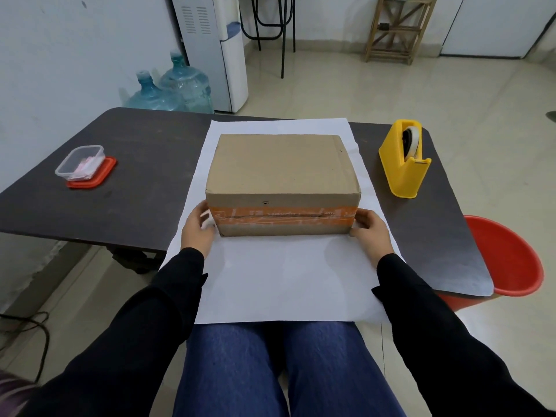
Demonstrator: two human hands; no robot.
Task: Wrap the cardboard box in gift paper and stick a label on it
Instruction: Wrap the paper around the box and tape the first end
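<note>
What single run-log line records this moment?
cardboard box: on gift paper, unwrapped; left hand: holds left end; right hand: holds right end; tape dispenser: untouched

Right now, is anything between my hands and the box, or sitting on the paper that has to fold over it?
Nothing visible. The left hand and right hand hold the cardboard box at its near corners. The white paper around it is bare; the tape dispenser and plastic container stand off it.

view, single: head-worn wide-angle camera on a seated person, facing forward and down toward 12 o'clock. range: arm's reach. table (144, 188) fills mid-frame, cardboard box (279, 164) centred, left hand (197, 233) at its 8 o'clock, right hand (371, 236) at 4 o'clock. lap (288, 371) at 6 o'clock, floor (391, 91) beyond.
</note>
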